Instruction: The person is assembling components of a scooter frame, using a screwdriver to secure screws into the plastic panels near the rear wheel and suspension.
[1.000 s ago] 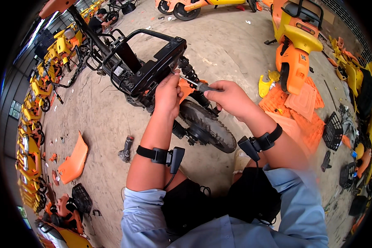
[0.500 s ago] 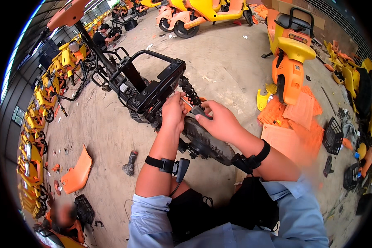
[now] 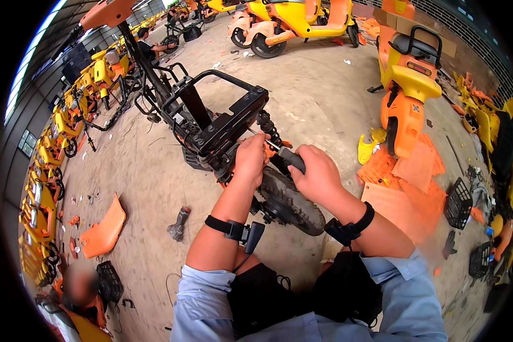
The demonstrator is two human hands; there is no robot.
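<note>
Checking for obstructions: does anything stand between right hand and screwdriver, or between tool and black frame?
The right hand directly grips the screwdriver. The left hand lies near its shaft, before the black frame; whether it blocks the tip is unclear.

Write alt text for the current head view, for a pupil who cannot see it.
A person's right hand grips a grey-handled screwdriver, its metal shaft pointing toward the left hand, at a stripped black scooter frame, above its wheel. An orange panel and a dark tool lie on the floor to the left; yellow and orange scooters stand beyond.
</note>
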